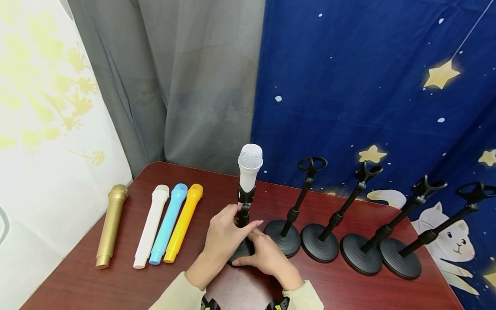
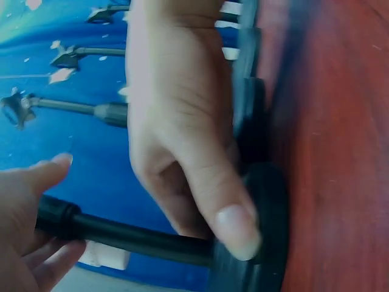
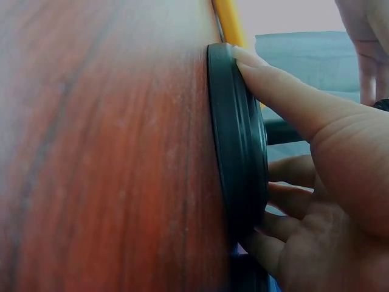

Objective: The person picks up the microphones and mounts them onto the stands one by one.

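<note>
A white microphone point(image 1: 249, 165) with a silvery mesh head sits upright in the clip of a black microphone stand point(image 2: 146, 240). My left hand point(image 1: 222, 234) holds that stand by its pole, thumb on one side and fingers on the other, near the dark collar below the clip. Lower down, my right hand point(image 1: 267, 256) grips the round base, its thumb point(image 3: 282, 91) over the near rim and its fingers spread along the far side. The base point(image 3: 234, 140) stands at the tabletop. In the head view both hands cover much of the pole and base.
To the left lie a gold microphone point(image 1: 111, 226), a white one point(image 1: 152, 226), a blue one point(image 1: 168, 224) and a yellow one point(image 1: 184, 223). Several black stands with bare clips, such as the nearest stand point(image 1: 284, 237), line the right. Curtains point(image 1: 333, 86) hang behind the red-brown table point(image 1: 128, 284).
</note>
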The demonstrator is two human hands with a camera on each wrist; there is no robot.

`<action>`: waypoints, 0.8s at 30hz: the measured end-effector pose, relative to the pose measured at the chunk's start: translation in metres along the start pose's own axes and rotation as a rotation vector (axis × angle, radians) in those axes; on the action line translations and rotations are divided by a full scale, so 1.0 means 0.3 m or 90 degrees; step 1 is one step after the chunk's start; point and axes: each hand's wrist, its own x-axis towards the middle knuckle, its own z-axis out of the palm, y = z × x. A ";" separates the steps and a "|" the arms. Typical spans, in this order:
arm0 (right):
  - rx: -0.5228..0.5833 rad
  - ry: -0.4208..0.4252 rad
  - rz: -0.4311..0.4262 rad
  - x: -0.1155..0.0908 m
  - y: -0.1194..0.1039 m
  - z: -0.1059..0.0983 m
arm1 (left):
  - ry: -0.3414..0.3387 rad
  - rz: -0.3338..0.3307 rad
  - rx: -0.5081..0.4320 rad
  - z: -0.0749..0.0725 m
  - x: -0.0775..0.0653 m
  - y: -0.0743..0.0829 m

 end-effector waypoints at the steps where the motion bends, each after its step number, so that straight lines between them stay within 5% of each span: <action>1: 0.002 -0.001 -0.003 0.000 0.000 0.000 | 0.015 0.001 0.017 0.005 -0.005 0.003; 14: -0.011 -0.002 -0.008 0.005 0.000 -0.001 | 0.019 -0.046 0.039 0.002 -0.003 0.007; 24: -0.023 -0.016 0.011 0.003 -0.007 -0.008 | -0.064 -0.071 -0.125 -0.011 0.021 -0.031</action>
